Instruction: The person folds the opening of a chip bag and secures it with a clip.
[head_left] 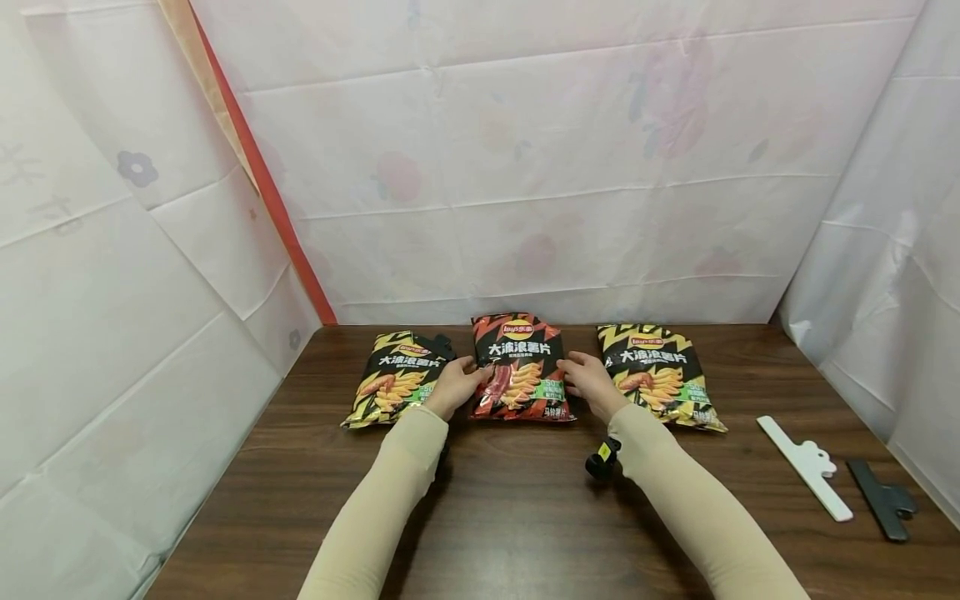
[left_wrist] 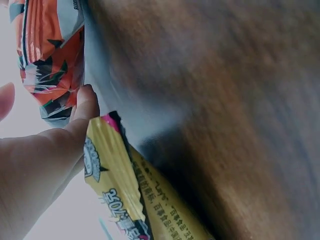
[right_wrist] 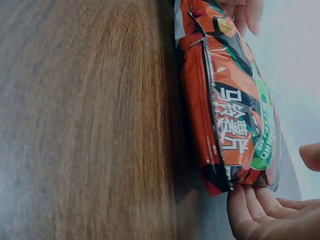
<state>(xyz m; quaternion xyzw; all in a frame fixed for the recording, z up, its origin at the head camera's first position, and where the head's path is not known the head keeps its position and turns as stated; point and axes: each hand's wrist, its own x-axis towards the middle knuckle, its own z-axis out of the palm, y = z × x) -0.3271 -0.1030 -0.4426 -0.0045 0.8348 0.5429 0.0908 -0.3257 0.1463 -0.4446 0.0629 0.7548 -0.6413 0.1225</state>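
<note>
A red and black bag of potato chips [head_left: 519, 346] lies on the table between my two hands. My left hand [head_left: 454, 388] is at its left side, fingers extended along the edge and thumb held apart, as the left wrist view shows. On the opposite side, my right hand [head_left: 597, 385] has its fingertips against the lower part of the bag. In the right wrist view the right thumb [right_wrist: 311, 156] stands away from the red bag [right_wrist: 197, 115]. A yellow and black chip bag [head_left: 390, 385] lies left of my left hand, partly behind it. Another yellow bag [head_left: 656, 379] lies beyond my right hand.
A white bag clip [head_left: 802, 465] and a black bag clip [head_left: 879, 500] lie at the table's right side. A small black piece [head_left: 435, 345] sits at the left bag's top corner. Sheeting [head_left: 540, 167] hangs behind the wooden table [head_left: 510, 517] and at both sides.
</note>
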